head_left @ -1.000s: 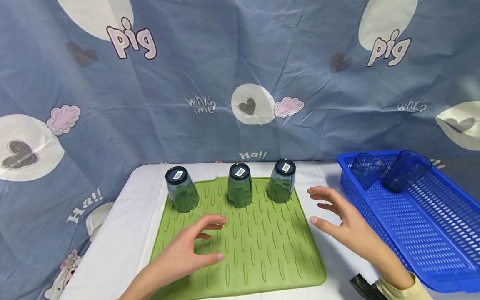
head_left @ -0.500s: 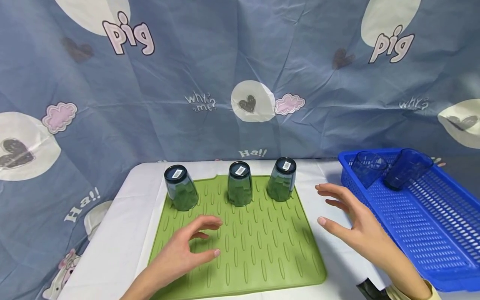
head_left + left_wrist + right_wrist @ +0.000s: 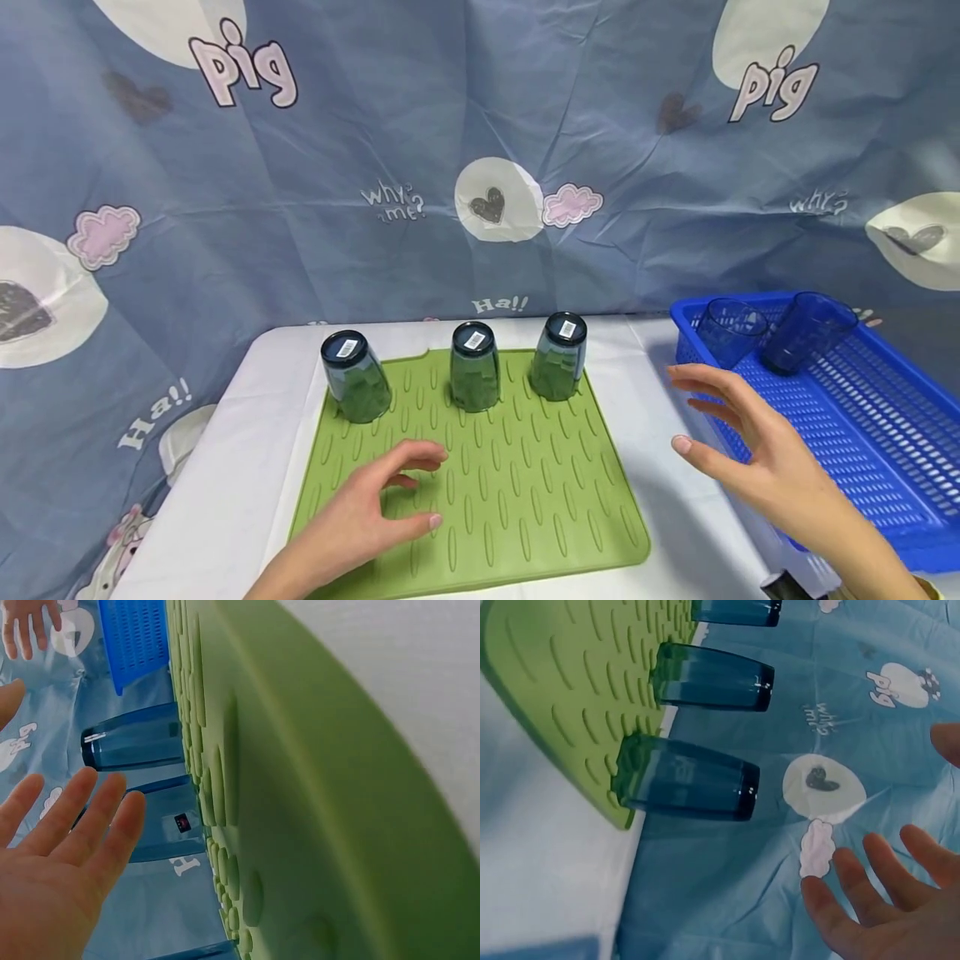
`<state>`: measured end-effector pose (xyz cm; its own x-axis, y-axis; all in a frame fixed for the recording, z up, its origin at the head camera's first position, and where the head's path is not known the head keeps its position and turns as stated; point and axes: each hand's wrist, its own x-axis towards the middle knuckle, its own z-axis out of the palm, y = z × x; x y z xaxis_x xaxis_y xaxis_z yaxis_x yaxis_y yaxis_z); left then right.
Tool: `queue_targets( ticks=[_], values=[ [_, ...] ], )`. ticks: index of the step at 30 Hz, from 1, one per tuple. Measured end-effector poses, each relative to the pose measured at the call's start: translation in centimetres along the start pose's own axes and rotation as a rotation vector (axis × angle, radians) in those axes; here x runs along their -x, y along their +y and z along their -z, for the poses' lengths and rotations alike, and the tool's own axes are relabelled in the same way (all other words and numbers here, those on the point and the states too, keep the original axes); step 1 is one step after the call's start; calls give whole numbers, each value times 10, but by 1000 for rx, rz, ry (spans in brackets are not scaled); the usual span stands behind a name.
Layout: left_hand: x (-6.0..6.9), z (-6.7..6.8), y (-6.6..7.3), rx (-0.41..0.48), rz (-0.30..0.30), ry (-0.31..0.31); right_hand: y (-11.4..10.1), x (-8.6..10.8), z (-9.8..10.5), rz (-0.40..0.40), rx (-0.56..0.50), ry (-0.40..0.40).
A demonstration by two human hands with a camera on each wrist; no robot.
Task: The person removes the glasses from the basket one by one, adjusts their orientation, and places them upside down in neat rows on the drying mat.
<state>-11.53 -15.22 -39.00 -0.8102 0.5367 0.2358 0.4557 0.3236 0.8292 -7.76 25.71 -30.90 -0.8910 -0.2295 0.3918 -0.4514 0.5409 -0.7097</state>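
Note:
Three blue glasses stand upside down in a row along the far part of a green ribbed mat (image 3: 525,533): a left glass (image 3: 356,379), a middle glass (image 3: 476,368) and a right glass (image 3: 558,358). Over the mat's near left part hovers my left hand (image 3: 367,508), fingers loosely bent, thumb apart, nothing held. My right hand (image 3: 772,467) is in the air at the near left side of a blue basket (image 3: 885,467), likewise holding nothing. Inside the basket's far end are two more glasses, one tilted glass (image 3: 731,333) and another leaning glass (image 3: 806,337).
A white cloth (image 3: 247,433) covers the table. Behind it hangs a blue printed curtain (image 3: 337,267), close to the far edge. The basket's raised wall stands to the right of the mat, with a strip of white cloth between them.
My right hand has moved right, away from the mat and toward the basket. The left hand has stayed nearly in place. The view has shifted slightly; the glasses stand as before.

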Motion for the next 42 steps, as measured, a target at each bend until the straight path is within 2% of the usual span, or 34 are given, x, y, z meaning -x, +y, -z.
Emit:
queue_targets(
  ticks=[6, 13, 18, 24, 32, 42],
  values=[
    [0, -2, 3, 12, -8, -12, -1, 5, 16, -51, 84, -21],
    [1, -4, 5, 29, -15, -27, -3, 7, 36, -9, 169, -5],
    [0, -4, 6, 13, -39, -21, 0, 6, 51, -46, 250, 14],
    [1, -5, 7, 12, -24, -32, 16, -3, 68, -51, 292, 12],
    [2, -8, 8, 7, -25, -51, 38, -21, 79, -61, 295, 17],
    [2, -9, 11, 6, -8, -56, 67, -36, 95, -107, 330, 91]
  ],
)
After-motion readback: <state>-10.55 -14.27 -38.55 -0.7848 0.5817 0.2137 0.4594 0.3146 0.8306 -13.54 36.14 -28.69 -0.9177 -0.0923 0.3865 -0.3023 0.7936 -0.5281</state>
